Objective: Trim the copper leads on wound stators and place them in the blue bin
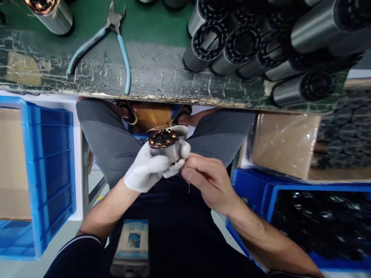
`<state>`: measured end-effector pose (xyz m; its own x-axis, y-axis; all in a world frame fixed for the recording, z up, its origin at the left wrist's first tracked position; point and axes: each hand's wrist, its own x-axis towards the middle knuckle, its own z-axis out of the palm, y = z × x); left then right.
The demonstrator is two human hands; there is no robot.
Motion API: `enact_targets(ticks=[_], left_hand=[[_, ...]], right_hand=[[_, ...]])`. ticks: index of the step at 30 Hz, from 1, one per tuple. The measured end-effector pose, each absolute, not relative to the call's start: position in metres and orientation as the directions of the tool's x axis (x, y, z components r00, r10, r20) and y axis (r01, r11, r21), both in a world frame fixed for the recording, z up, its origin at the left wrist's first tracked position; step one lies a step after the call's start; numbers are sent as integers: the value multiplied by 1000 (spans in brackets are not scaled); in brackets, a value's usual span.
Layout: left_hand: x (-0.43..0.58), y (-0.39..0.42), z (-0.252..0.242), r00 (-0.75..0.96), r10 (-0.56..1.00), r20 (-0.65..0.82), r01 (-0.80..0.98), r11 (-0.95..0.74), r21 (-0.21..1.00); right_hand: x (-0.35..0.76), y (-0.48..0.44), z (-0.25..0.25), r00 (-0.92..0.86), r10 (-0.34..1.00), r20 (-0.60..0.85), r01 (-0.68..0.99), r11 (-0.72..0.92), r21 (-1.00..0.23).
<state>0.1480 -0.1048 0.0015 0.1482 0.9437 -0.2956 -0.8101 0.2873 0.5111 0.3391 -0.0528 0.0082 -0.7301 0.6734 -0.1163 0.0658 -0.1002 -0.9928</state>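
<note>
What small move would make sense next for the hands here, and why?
Probably a gentle draw of the right hand away from the copper-wound cylinder while the gloved left hand steadies it: the right fingertips are pinched near its lower end, with a thin strand seemingly hanging from them.

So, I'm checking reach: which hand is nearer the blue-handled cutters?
Left: the gloved left hand is below and slightly right of the cutters; the bare right hand is farther below and farther right.

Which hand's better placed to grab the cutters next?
Likely the right hand: the gloved left hand, though nearer the cutters, grips the copper-wound cylinder; the bare right seems not to support it.
</note>
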Motion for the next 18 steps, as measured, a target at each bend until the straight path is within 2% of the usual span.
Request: enact_targets(ticks=[2,4,7,10,15,16,18], left_hand=[[154,-103,-3,112,934,-339,-850,267,455],[155,-101,-7,48,937,-345,-818,236,525],[148,-100,-11,50,923,-381,-682,310,663],[143,-102,-11,81,889,-450,-635,394,665],[142,-100,-10,-96,850,-518,-735,291,612],[140,-98,-10,-136,839,-527,-723,280,632],[134,-96,-10,-251,852,-459,-583,246,775]], right_hand=[[340,-46,17,-706,707,-24,77,43,-996],[337,-39,25,-677,728,107,-2,144,-990],[324,-30,35,-691,693,205,-186,104,-977],[307,-27,37,-765,611,202,-163,120,-979],[314,-45,30,-873,464,151,-6,300,-954],[323,-48,29,-897,422,129,3,299,-954],[342,-49,29,-927,372,52,38,231,-972]])
